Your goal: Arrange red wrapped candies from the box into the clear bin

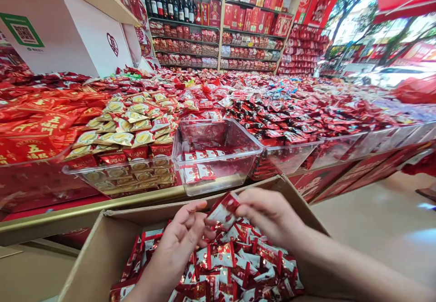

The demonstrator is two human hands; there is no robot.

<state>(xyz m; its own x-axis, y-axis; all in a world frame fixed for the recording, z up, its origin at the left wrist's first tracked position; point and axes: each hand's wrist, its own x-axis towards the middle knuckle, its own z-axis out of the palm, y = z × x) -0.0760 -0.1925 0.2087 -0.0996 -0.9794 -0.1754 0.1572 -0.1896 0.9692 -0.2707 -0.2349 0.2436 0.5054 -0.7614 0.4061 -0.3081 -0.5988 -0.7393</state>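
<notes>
Over an open cardboard box (86, 252), both of my hands are at one red and white candy packet (223, 212). My right hand (269, 211) pinches the packet's right end between thumb and fingers. At its left end, the curled fingers and thumb of my left hand (185, 231) hold the edge, with the index finger lifted. Many loose wrapped candies (221, 256) of the same red and white kind fill the box below. Just beyond the box stands a clear plastic bin (225, 170) with a low layer of similar packets (199, 165) inside.
Left of the bin, another clear bin is heaped with durian packets (129, 125); red packets (30, 143) lie farther left. Dark red packets (272, 116) fill bins to the right. A gold counter edge (51, 218) runs behind the box. Shelves (218, 25) with bottles and boxes rise behind.
</notes>
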